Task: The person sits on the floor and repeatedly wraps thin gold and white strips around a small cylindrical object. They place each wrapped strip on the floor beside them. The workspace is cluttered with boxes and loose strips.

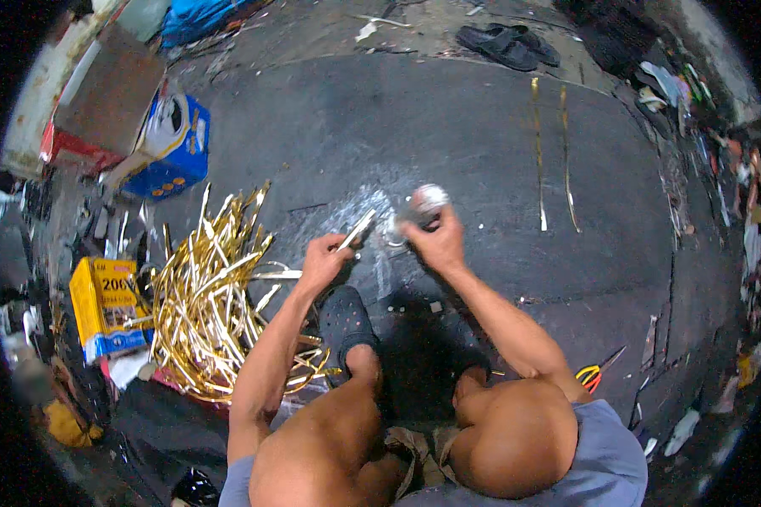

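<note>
My left hand is closed on a thin, pale strip, whose free end points up and to the right. In my right hand is a small round container with a whitish top; motion blurs it, so its exact kind is unclear. The two hands are apart, above a white, powdery smear on the dark mat. Beside my left forearm lies a tangled heap of shiny gold strips. Two straight gold strips rest side by side at the right.
Scissors with orange and yellow handles lie near my right elbow. A yellow box stands left of the heap, with a blue package and cardboard box behind. Black sandals sit at the far edge; scraps litter the right side.
</note>
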Motion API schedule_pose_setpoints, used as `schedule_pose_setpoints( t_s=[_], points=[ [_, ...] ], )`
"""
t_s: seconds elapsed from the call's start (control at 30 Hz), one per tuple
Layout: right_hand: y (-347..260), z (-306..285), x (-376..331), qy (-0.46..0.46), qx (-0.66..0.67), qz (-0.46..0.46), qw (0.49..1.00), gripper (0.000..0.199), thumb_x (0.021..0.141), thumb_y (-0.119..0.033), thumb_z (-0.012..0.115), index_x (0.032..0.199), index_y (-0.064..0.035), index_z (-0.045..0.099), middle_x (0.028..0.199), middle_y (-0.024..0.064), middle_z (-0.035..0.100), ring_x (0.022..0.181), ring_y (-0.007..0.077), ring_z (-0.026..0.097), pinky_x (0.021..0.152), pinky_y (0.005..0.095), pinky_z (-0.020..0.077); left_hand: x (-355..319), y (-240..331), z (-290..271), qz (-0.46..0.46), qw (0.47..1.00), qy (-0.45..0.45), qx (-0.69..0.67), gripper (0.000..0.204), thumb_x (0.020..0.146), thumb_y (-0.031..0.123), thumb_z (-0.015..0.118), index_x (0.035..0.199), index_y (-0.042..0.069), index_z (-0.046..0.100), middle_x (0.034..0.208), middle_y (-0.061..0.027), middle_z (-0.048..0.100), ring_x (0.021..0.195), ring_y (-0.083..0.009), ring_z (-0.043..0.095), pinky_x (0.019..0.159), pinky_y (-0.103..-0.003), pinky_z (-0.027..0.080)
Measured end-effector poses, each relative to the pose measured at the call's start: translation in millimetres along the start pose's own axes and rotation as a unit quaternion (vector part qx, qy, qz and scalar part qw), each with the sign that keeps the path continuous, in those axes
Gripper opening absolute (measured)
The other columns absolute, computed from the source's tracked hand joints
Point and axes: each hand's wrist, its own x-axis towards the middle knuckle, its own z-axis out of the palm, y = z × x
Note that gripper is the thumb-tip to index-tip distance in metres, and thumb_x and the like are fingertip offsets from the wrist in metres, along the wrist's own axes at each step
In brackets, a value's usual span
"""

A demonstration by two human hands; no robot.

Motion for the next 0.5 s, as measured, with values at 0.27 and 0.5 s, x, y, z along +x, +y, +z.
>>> schedule_pose_setpoints(
  t_s=[0.27, 0.5],
  points=[
    [-13, -5, -6, 0.015, 0.186, -0.019, 0.982, 0.062, 0.078, -0.017, 0.088, 0.123, 0.0006, 0.049, 0.111, 0.0173, 0.069, 0.092, 0.0223, 0.072, 0.077, 0.0342, 0.0594, -4, 25, 45, -0.133, 0.947, -0.089, -0.279, 0.035, 0.087, 0.001, 0.071, 0.121, 0.002, 0.072, 0.084, 0.0001, 0.067, 0.064, -0.0075, 0.052, 0.057, -0.025, 0.041],
    [-10, -18, -7, -0.030, 0.045, -0.002, 0.999, 0.056, 0.078, -0.018, 0.087, 0.116, 0.0009, 0.051, 0.099, 0.0161, 0.073, 0.080, 0.0200, 0.073, 0.068, 0.0341, 0.0574, -29, 31, 31, -0.171, 0.876, -0.142, -0.427, 0.037, 0.093, 0.006, 0.063, 0.130, 0.000, 0.066, 0.074, 0.0039, 0.059, 0.060, -0.0034, 0.047, 0.050, -0.020, 0.034]
  ],
)
